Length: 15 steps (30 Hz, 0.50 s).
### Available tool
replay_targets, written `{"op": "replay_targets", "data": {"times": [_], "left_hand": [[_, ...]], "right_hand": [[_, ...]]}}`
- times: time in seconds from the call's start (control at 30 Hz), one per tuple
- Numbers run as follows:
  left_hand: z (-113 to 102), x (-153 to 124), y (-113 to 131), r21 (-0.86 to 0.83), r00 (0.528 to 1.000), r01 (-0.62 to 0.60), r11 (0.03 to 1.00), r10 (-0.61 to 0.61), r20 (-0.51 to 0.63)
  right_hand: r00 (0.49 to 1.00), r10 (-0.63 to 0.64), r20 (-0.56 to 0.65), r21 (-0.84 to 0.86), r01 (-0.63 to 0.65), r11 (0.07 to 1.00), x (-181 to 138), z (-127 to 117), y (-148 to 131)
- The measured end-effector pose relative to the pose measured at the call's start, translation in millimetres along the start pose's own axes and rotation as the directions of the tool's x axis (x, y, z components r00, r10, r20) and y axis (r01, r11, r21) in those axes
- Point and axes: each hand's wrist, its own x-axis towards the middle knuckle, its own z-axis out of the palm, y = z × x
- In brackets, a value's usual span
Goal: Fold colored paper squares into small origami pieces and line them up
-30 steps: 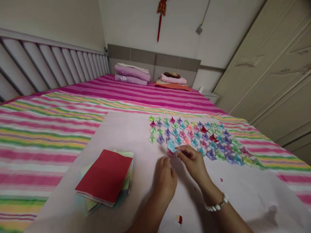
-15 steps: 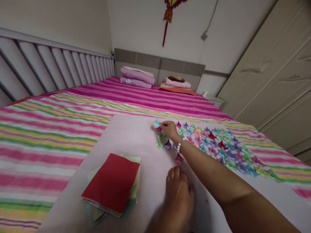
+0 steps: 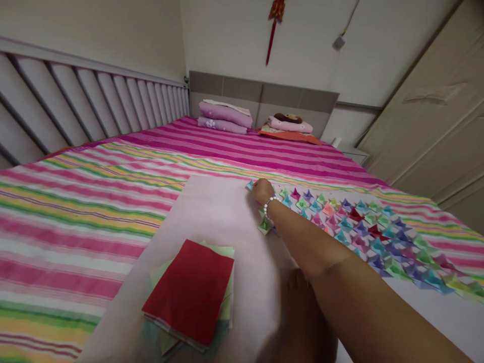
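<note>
head view, right hand [image 3: 263, 190] at blue folded paper [image 3: 250, 185], left hand [image 3: 299, 295] shadowed, partly covered, cannot tell fingers' state

The only view comes from a camera on the person's head, facing forward and tilted down over the bed [image 3: 113, 201] toward the headboard [image 3: 234, 94], which sits far off (small, in the upper middle). The right forearm [image 3: 340, 269] shows close to the lens at lower right; the right hand [image 3: 263, 191] lies farther out. A slatted rail [image 3: 117, 96] bounds the view at left, wardrobe doors [image 3: 431, 136] at right.
</note>
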Motion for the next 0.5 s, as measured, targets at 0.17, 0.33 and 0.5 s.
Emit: {"op": "replay_targets", "data": {"times": [0.17, 0.33, 0.5], "left_hand": [[-1, -4, 5, 0.027, 0.997, -0.068, 0.997, 0.069, -0.045], [1, -11, -3, 0.076, 0.994, -0.083, 0.994, 0.088, -0.065], [-3, -14, -3, 0.106, 0.980, -0.177, 0.979, 0.185, -0.075]], "right_hand": [[0.999, -0.048, 0.024, -0.049, 0.049, 0.998, -1, -4, -2], [0.971, -0.234, 0.047, 0.007, 0.234, 0.972, -33, -13, -17], [0.719, -0.615, 0.324, 0.344, 0.516, 0.784, -118, -30, -20]]}}
